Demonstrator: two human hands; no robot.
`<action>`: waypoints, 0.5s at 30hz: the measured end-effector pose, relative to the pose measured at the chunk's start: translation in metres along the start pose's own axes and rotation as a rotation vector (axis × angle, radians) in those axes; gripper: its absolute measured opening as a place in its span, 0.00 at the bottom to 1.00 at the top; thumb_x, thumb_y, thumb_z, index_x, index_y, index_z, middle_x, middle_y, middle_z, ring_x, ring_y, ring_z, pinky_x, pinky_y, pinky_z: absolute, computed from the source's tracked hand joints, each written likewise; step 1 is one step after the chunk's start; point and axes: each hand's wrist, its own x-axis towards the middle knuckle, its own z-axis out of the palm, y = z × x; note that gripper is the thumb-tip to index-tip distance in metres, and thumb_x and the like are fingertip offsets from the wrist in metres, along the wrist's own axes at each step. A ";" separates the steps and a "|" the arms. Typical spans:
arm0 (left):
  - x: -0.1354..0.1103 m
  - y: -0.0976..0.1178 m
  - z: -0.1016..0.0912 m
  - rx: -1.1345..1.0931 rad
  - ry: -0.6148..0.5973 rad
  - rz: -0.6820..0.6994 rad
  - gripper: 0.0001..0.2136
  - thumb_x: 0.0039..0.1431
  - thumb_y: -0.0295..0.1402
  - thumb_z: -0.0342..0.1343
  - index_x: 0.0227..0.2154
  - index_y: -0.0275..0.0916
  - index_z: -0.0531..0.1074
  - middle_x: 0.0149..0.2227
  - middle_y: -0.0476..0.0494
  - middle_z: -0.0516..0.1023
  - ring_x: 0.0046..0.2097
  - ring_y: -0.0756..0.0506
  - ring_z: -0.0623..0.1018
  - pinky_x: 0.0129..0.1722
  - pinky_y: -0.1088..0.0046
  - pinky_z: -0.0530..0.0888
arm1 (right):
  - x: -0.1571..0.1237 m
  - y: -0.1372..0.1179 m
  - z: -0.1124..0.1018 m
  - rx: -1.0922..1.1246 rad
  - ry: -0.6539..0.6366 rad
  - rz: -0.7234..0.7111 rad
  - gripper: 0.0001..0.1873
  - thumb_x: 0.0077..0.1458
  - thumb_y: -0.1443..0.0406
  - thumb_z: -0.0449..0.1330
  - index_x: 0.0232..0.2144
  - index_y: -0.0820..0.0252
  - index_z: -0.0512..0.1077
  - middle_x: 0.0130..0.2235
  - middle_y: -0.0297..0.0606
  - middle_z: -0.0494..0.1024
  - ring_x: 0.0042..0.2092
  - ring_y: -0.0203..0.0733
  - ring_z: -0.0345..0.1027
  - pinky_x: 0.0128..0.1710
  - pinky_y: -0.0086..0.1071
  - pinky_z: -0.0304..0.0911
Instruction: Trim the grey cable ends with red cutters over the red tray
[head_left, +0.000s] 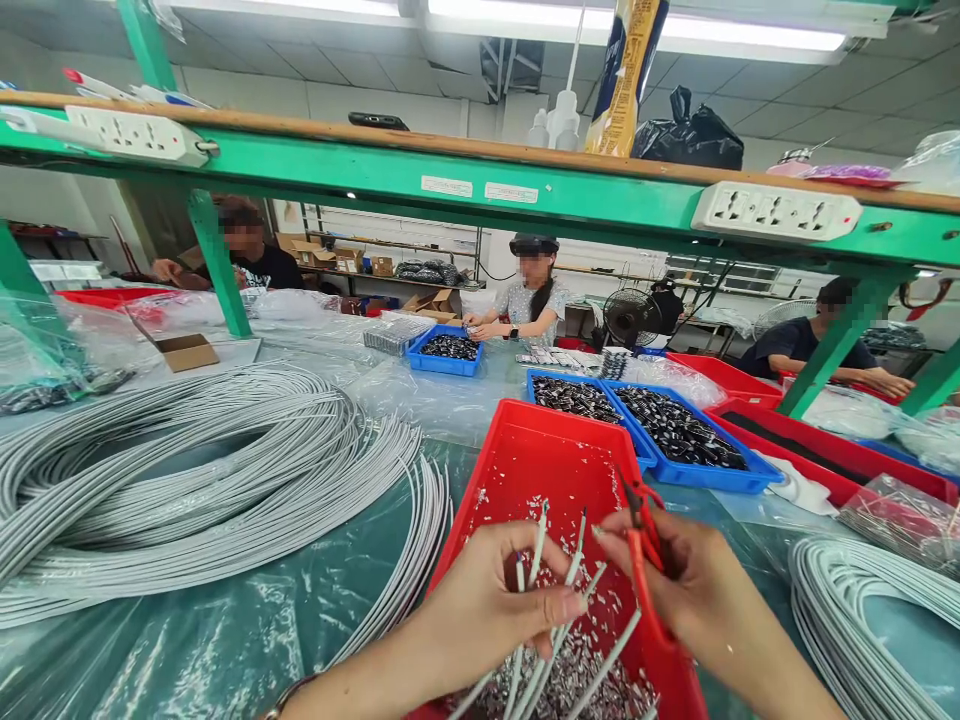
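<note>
My left hand [491, 605] is closed around a bunch of thin grey cable ends [556, 600], holding them fanned upward over a red tray [551, 465]. My right hand [686, 585] grips red-handled snips [643, 545] and its fingertips touch one of the cable ends. Small grey and white offcuts [577, 675] lie scattered in the tray under both hands.
A large coil of grey cable [187, 480] lies on the left, another coil [870, 610] at the right. Blue trays of dark parts [679, 430] and more red trays [832, 450] stand beyond. Three people sit across the bench under a green shelf frame [480, 190].
</note>
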 end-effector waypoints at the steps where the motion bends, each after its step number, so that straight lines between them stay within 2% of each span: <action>1: 0.001 -0.001 -0.003 -0.044 -0.052 -0.013 0.12 0.48 0.33 0.61 0.30 0.38 0.62 0.26 0.56 0.65 0.20 0.56 0.67 0.21 0.78 0.64 | 0.004 0.005 -0.003 -0.084 -0.022 -0.037 0.10 0.51 0.61 0.57 0.22 0.58 0.69 0.18 0.30 0.68 0.21 0.38 0.62 0.20 0.28 0.60; 4: 0.005 -0.006 -0.013 -0.155 -0.197 -0.001 0.19 0.43 0.28 0.65 0.36 0.39 0.62 0.36 0.52 0.65 0.25 0.56 0.71 0.26 0.78 0.66 | 0.010 0.015 -0.010 -0.198 -0.133 -0.056 0.10 0.56 0.63 0.52 0.37 0.61 0.69 0.28 0.37 0.76 0.28 0.44 0.71 0.28 0.34 0.68; 6: 0.008 -0.009 -0.019 -0.201 -0.343 -0.019 0.19 0.43 0.28 0.66 0.36 0.38 0.63 0.34 0.51 0.67 0.28 0.55 0.72 0.27 0.78 0.66 | 0.006 0.020 -0.013 -0.129 -0.137 -0.041 0.17 0.56 0.63 0.53 0.48 0.61 0.63 0.37 0.42 0.78 0.35 0.45 0.74 0.35 0.37 0.70; 8: 0.010 -0.009 -0.022 -0.234 -0.417 -0.043 0.14 0.45 0.32 0.65 0.32 0.35 0.66 0.29 0.51 0.71 0.27 0.53 0.74 0.27 0.78 0.65 | -0.002 0.022 -0.017 0.049 -0.120 -0.040 0.26 0.52 0.62 0.58 0.53 0.57 0.58 0.47 0.45 0.74 0.45 0.47 0.72 0.43 0.37 0.68; 9: 0.010 -0.008 -0.022 -0.259 -0.400 -0.047 0.13 0.45 0.33 0.65 0.30 0.34 0.67 0.26 0.50 0.71 0.26 0.52 0.75 0.26 0.78 0.65 | -0.007 0.023 -0.018 0.146 -0.128 -0.036 0.31 0.48 0.60 0.62 0.53 0.56 0.58 0.50 0.45 0.71 0.49 0.48 0.69 0.46 0.36 0.67; 11: 0.008 -0.004 -0.019 -0.310 -0.283 -0.038 0.13 0.44 0.35 0.65 0.25 0.34 0.68 0.22 0.51 0.71 0.23 0.53 0.74 0.22 0.79 0.64 | -0.017 0.022 -0.020 0.300 -0.164 0.002 0.37 0.42 0.58 0.66 0.53 0.54 0.58 0.53 0.44 0.69 0.53 0.50 0.65 0.48 0.33 0.66; 13: 0.005 0.002 -0.014 -0.370 -0.159 -0.044 0.13 0.43 0.34 0.66 0.23 0.35 0.67 0.18 0.55 0.69 0.18 0.56 0.69 0.17 0.81 0.60 | -0.025 0.019 -0.019 0.343 -0.146 0.059 0.33 0.44 0.59 0.65 0.52 0.53 0.60 0.53 0.43 0.70 0.54 0.50 0.64 0.47 0.31 0.66; 15: 0.001 0.008 -0.011 -0.423 -0.073 -0.061 0.13 0.43 0.33 0.67 0.23 0.36 0.66 0.15 0.58 0.65 0.14 0.59 0.61 0.12 0.84 0.52 | -0.032 0.015 -0.015 0.314 -0.092 0.083 0.26 0.47 0.62 0.62 0.49 0.52 0.64 0.49 0.42 0.74 0.51 0.48 0.68 0.45 0.29 0.68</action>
